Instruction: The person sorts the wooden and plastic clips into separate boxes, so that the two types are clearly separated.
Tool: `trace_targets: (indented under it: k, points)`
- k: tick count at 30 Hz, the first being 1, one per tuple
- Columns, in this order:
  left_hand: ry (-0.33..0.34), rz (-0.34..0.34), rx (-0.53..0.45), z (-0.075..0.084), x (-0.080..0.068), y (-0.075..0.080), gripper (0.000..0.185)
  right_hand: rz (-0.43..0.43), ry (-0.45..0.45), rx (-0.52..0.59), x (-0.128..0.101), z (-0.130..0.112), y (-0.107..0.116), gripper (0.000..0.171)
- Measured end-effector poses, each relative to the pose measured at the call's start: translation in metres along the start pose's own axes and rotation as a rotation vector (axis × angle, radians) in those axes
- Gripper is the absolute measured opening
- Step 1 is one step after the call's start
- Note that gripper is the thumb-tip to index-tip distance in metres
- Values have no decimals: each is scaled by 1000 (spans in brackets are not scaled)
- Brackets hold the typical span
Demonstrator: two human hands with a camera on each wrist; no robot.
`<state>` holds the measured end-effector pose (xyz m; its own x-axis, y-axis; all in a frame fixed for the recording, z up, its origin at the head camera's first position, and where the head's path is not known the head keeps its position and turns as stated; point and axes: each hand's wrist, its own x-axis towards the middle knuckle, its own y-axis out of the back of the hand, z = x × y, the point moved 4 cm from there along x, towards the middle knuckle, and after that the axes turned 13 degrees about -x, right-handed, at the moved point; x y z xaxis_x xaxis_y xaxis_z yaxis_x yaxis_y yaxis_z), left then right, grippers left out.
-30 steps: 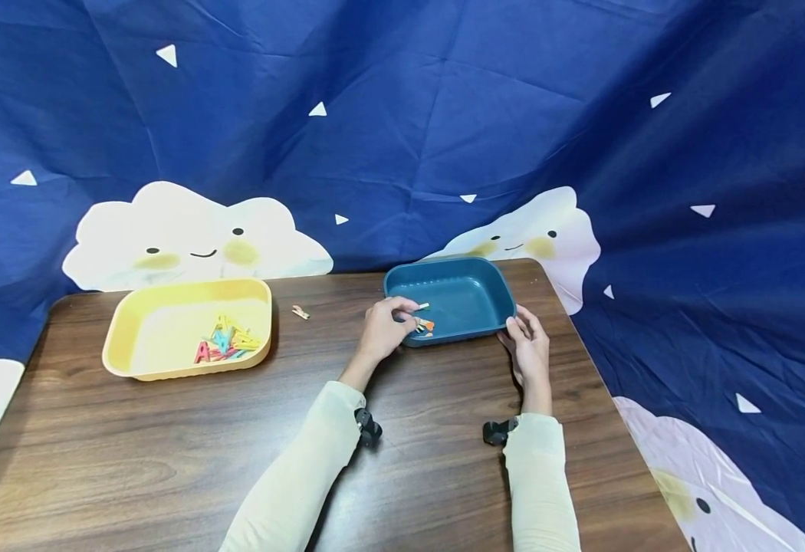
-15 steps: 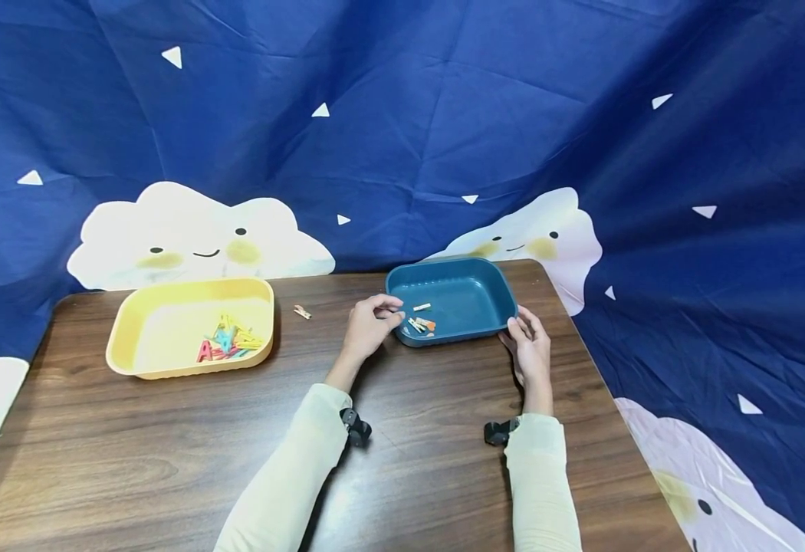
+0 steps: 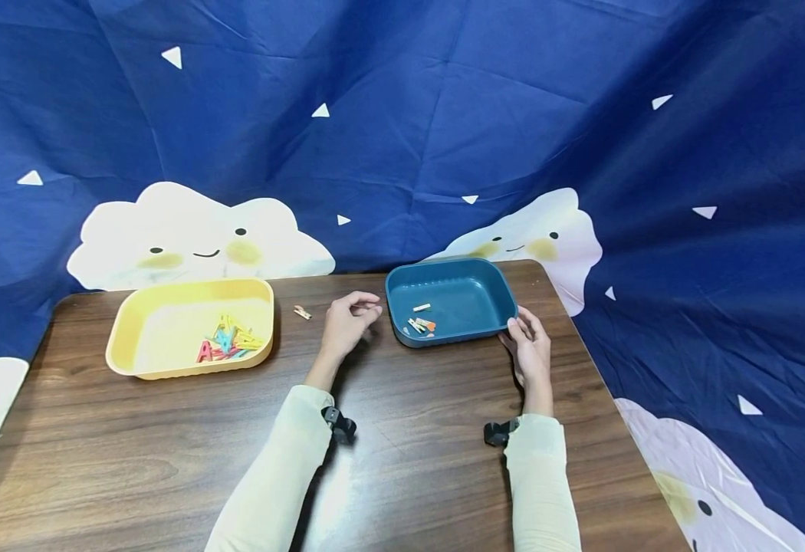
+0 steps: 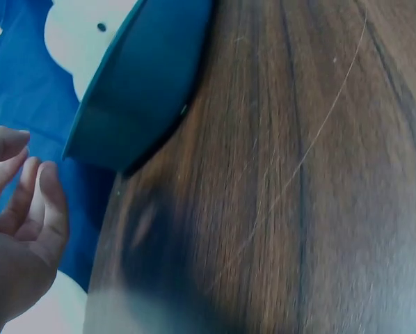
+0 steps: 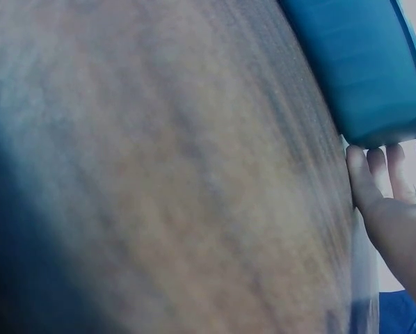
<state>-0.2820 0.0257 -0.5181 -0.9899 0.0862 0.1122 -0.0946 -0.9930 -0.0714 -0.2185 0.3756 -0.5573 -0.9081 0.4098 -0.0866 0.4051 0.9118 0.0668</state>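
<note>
A dark blue tray (image 3: 473, 294) sits at the back right of the wooden table, with a few small coloured clips (image 3: 420, 323) lying in its near left part. My left hand (image 3: 347, 317) hovers just left of the tray, its fingers loosely curled and holding nothing. In the left wrist view the left hand (image 4: 21, 223) is empty, with the blue tray (image 4: 142, 87) beyond it. My right hand (image 3: 528, 346) rests at the tray's near right corner. The right wrist view shows the right hand's fingers (image 5: 382, 170) straight against the wall of the blue tray (image 5: 364, 62).
A yellow tray (image 3: 161, 323) at the back left holds a heap of several coloured clips (image 3: 228, 341). One loose clip (image 3: 301, 312) lies on the table (image 3: 402, 460) between the trays. A blue cloth with cloud prints hangs behind and to the right.
My left hand held a clip over the blue tray, let it go there, and has drawn back to the left. The right hand has not moved.
</note>
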Motion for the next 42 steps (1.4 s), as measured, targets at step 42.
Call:
trace_targets:
  k: [42]
  points:
    - [115, 367, 187, -31, -5, 86, 38, 4, -8, -14, 1, 1, -1, 48]
